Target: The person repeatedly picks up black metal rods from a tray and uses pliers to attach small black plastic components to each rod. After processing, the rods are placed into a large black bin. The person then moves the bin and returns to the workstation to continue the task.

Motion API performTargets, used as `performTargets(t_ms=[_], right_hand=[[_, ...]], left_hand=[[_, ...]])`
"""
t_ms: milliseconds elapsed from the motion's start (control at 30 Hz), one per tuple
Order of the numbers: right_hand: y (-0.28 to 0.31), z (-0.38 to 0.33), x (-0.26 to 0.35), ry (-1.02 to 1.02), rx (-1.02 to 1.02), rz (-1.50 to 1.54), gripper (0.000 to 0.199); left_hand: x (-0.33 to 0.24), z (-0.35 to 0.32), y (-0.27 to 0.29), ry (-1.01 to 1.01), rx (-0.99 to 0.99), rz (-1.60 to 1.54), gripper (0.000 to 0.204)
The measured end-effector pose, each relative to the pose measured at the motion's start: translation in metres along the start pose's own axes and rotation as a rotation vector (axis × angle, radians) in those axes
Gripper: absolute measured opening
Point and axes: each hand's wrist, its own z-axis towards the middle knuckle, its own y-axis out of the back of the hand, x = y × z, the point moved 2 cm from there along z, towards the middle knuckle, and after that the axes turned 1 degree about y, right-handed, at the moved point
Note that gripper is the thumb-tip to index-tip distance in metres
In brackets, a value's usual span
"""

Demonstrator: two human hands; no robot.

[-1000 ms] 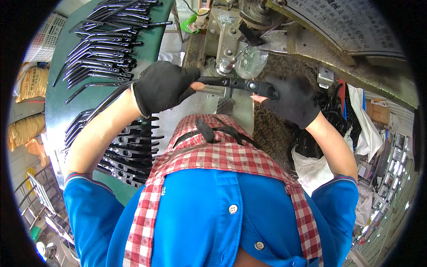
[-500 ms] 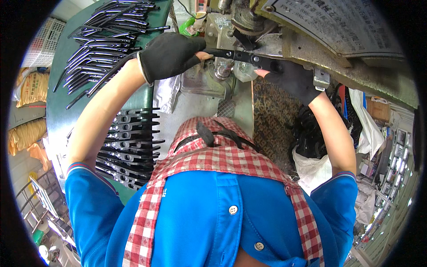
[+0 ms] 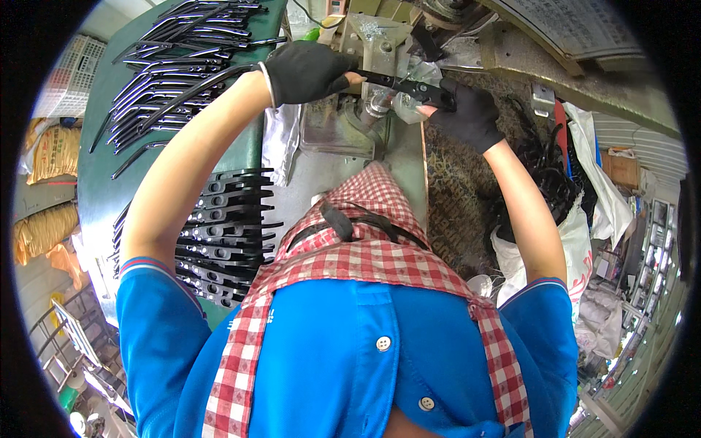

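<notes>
A long black metal piece spans both my gloved hands, near the machine's work area. My left hand (image 3: 310, 73), in a black glove with the thumb tip bare, is closed around its thinner rod section, and the rod's bent tail runs back over my left wrist toward the table. My right hand (image 3: 467, 117), gloved the same way, grips the wider bracket end (image 3: 422, 90), which has holes and a rivet-like spot. Behind the bracket lies a crumpled clear plastic bag or cup (image 3: 409, 109), partly hidden.
On the green table (image 3: 252, 153) at left lie bent black rods (image 3: 171, 91) and a row of black brackets (image 3: 226, 237). A heavy machine (image 3: 540, 62) overhangs at upper right. Below it, a white sack (image 3: 515, 263) stands beside dark parts (image 3: 537, 186). A metal pedestal (image 3: 336, 128) stands ahead.
Both hands and the black piece have shifted out from beside the machine's edge. My right hand now sits lower and farther left of the machine body. The head view has turned slightly.
</notes>
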Motion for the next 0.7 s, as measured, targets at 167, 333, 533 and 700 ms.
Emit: performTargets(t_ms=[167, 333, 533, 700], right_hand=[[0.009, -0.028, 0.041, 0.268, -0.513, -0.077, 0.034], [-0.019, -0.063, 0.066, 0.311, -0.236, 0.309, 0.02], [-0.11, -0.024, -0.028, -0.059, -0.137, 0.411, 0.021], [-0.15, 0.025, -0.077, -0.168, 0.043, -0.042, 0.036]], left_hand=[[-0.004, -0.007, 0.006, 0.156, 0.069, -0.033, 0.034], [0.001, -0.019, 0.001, 0.143, 0.039, 0.06, 0.03], [-0.002, -0.024, 0.007, 0.137, 0.003, -0.026, 0.032], [-0.003, -0.02, 0.011, 0.162, 0.037, -0.014, 0.029]])
